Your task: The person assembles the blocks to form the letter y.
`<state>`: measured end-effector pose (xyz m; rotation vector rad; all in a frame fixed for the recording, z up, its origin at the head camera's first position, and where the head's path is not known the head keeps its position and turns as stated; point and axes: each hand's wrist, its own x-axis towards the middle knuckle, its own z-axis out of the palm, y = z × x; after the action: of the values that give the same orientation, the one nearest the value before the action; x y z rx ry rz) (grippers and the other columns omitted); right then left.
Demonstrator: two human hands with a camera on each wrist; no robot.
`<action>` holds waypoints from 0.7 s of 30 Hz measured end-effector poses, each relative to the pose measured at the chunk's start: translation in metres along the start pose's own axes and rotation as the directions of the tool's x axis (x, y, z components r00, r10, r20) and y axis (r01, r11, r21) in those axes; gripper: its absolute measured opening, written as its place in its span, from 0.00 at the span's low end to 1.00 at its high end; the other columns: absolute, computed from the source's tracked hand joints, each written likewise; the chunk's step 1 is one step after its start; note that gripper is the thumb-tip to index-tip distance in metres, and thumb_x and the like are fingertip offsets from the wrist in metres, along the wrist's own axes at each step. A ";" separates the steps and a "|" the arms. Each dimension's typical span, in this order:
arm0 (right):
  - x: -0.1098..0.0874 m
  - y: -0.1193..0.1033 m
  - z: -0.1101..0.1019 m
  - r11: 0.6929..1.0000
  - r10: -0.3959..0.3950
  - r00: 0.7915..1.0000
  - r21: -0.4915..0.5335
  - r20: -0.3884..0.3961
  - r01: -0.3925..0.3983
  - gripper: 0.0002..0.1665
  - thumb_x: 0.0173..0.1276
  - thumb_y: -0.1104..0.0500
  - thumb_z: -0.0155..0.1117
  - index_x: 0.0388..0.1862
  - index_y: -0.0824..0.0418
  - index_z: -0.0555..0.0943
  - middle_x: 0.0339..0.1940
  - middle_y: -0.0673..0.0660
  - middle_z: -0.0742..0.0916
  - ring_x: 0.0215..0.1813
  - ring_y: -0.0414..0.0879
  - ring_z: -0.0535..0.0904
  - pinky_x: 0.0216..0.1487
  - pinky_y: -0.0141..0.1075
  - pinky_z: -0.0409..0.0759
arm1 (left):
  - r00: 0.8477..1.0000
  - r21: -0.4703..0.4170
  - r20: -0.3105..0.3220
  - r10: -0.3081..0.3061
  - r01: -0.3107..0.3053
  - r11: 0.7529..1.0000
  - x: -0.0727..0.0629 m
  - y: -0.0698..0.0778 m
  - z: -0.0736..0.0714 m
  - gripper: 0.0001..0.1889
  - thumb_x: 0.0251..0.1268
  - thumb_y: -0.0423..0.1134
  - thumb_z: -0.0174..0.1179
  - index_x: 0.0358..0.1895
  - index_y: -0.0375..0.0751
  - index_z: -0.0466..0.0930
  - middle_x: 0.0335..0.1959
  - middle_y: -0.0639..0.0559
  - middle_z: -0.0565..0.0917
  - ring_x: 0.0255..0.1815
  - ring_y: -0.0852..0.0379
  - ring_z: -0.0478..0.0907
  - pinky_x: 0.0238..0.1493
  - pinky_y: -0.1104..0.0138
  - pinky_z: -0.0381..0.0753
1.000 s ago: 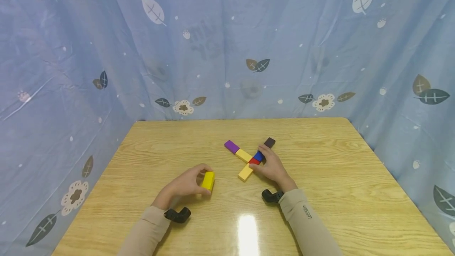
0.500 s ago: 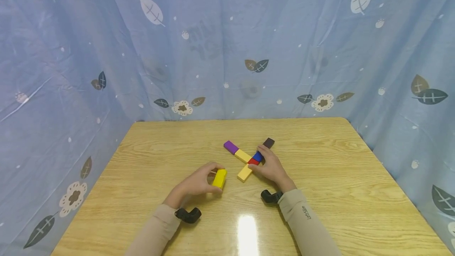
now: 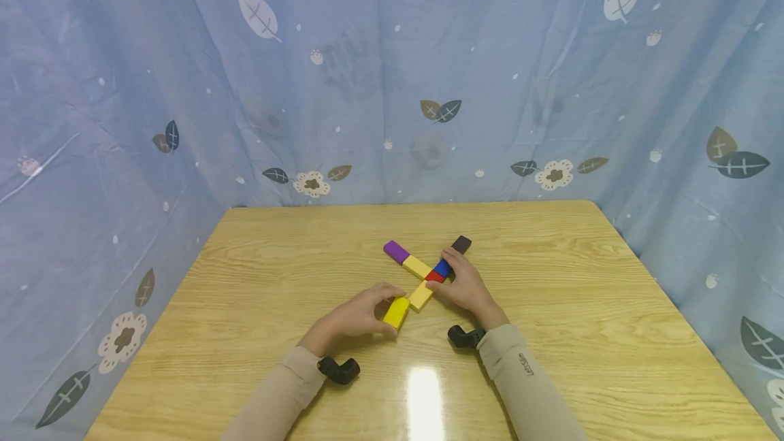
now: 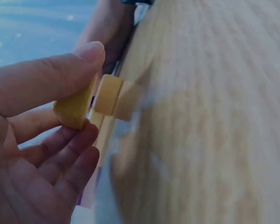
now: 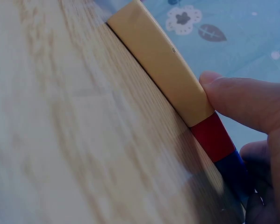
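Note:
My left hand [image 3: 358,316] pinches a bright yellow block [image 3: 397,313] between thumb and fingers. In the left wrist view the yellow block [image 4: 75,108] is tilted and looks raised off the table. It is beside the near end of a tan block [image 3: 420,297]. That block lines up with a red block [image 3: 435,278], a blue block [image 3: 442,267] and a dark brown block [image 3: 462,244]. My right hand [image 3: 468,289] holds this row: the thumb touches the tan block [image 5: 163,65] near the red one, and curled fingers reach the blue block [image 5: 235,173], partly hidden.
Another tan block [image 3: 417,267] and a purple block [image 3: 396,252] form a second line slanting to the far left from the row. The wooden table [image 3: 551,359] ends at a blue patterned curtain [image 3: 367,87] behind and at both sides.
My left hand has carried the yellow block rightward, up to the near end of the tan block. My right hand has stayed on the row, and the other blocks look unmoved.

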<state>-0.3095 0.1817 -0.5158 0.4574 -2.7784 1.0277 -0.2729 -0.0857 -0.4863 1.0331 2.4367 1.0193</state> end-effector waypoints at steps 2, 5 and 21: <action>0.000 0.001 0.001 1.000 0.001 1.000 -0.006 0.000 -0.001 0.49 0.56 0.40 0.68 0.69 0.67 0.66 0.72 0.63 0.66 0.72 0.62 0.60 0.68 0.57 0.62 | 1.000 0.011 0.012 -0.006 0.005 1.000 0.001 0.000 0.002 0.39 0.53 0.49 0.69 0.68 0.43 0.64 0.62 0.52 0.70 0.61 0.56 0.68 0.66 0.59 0.67; 0.000 0.001 0.001 1.000 -0.004 1.000 -0.010 -0.001 0.004 0.50 0.56 0.39 0.68 0.69 0.67 0.66 0.72 0.63 0.66 0.72 0.63 0.60 0.68 0.57 0.62 | 1.000 0.022 0.029 -0.009 0.008 1.000 0.001 -0.001 0.004 0.39 0.54 0.48 0.69 0.69 0.45 0.64 0.63 0.53 0.70 0.62 0.57 0.67 0.67 0.59 0.66; 0.001 -0.001 -0.001 1.000 0.003 1.000 0.003 0.002 -0.003 0.49 0.56 0.41 0.69 0.69 0.68 0.65 0.72 0.64 0.66 0.72 0.62 0.60 0.69 0.56 0.62 | 0.999 0.127 0.049 -0.003 -0.004 0.992 0.001 0.000 0.009 0.41 0.58 0.44 0.66 0.73 0.42 0.56 0.69 0.50 0.66 0.68 0.55 0.64 0.69 0.59 0.64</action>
<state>-0.3102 0.1819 -0.5142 0.4550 -2.7809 1.0325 -0.2692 -0.0813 -0.4927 1.0857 2.4889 0.8372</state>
